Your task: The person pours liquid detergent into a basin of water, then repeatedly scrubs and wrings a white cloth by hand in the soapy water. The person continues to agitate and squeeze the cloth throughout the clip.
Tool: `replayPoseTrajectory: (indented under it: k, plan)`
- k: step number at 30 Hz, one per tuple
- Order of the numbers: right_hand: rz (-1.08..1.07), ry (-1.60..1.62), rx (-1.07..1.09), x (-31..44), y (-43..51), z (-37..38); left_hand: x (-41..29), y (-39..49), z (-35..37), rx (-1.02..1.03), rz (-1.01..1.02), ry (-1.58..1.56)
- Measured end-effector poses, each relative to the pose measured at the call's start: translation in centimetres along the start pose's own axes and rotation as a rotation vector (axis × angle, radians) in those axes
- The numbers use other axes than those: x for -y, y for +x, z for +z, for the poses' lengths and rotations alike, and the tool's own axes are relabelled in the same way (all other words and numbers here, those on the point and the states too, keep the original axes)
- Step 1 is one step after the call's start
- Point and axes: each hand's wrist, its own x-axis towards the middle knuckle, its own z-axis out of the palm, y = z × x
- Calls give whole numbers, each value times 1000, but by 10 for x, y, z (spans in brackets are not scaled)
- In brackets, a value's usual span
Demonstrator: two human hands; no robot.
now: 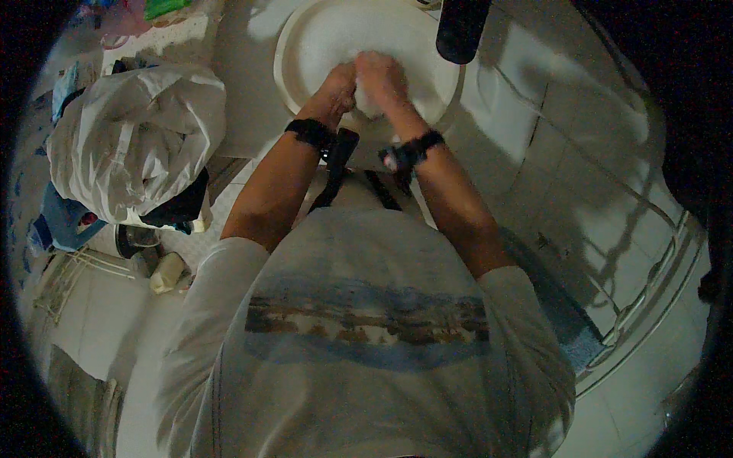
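Observation:
Over a round white basin (284, 74), my left hand (341, 89) and my right hand (381, 77) are close together, their fingers curled. The picture is blurred there, especially at my right hand. A pale, whitish thing (369, 107) shows between and below the hands; whether it is cloth or foam I cannot tell, nor which hand holds it. Black straps with small devices sit around both wrists. The bottom of the basin looks pale, and its contents cannot be made out.
A dark, rounded object (462, 34) juts in over the basin's right rim. At the left stands a container covered by a crumpled white plastic bag (137, 143), with a blue plastic item (71, 220) beside it. White metal rails (653, 286) curve along the lower right, near a blue-grey mat (581, 346).

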Motion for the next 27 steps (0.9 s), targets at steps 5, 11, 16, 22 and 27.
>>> replayPoseTrajectory:
  k: [5,11,16,22,27]
  plan:
    - [433,499,-19,-9,5,0,-4,19,-24,72,367,1008]
    - [382,270,-114,-24,3,27,-18,9,-32,186,560,1293]
    - [564,451,279,-74,-8,21,-11,19,-38,51,376,838]
    - [584,851,119,-95,-13,71,-7,26,-38,-34,0,1405]
    - [123,1286,3,-63,-3,62,2,22,-30,29,-66,-127]
